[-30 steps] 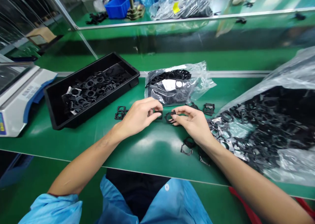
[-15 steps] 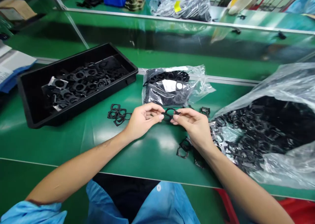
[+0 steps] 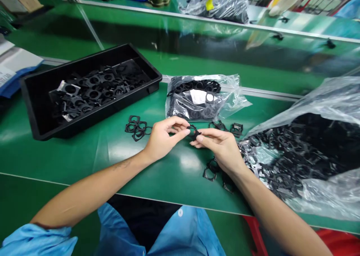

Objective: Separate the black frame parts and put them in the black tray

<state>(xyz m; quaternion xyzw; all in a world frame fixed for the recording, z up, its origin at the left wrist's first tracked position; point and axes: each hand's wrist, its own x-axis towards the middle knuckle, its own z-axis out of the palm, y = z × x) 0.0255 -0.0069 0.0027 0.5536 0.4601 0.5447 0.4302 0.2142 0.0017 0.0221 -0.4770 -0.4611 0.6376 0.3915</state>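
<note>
Between my two hands is a small black plastic frame (image 3: 193, 128) with a round opening. My left hand (image 3: 165, 138) pinches its left side with thumb and fingertips. On its right side, the thumb and fingers of my right hand (image 3: 222, 145) close on the frame's lower edge. Several black ring-shaped frames (image 3: 137, 127) lie in a loose group left of my left hand. More black frames (image 3: 210, 169) rest on the green table below my right hand, partly hidden by the wrist. A squarish black part (image 3: 236, 129) sits just beyond that hand.
A black tray (image 3: 98, 119) of similar parts stands at the left. Behind my hands lies a clear plastic bag (image 3: 204, 98) with black rings inside. At the right, a large open plastic bag (image 3: 326, 95) spills black parts. A metal rail crosses the back of the green table (image 3: 140, 181).
The black frame has been turned and tilted between my hands. My right hand has shifted slightly along its edge. The whole view has moved a little.
</note>
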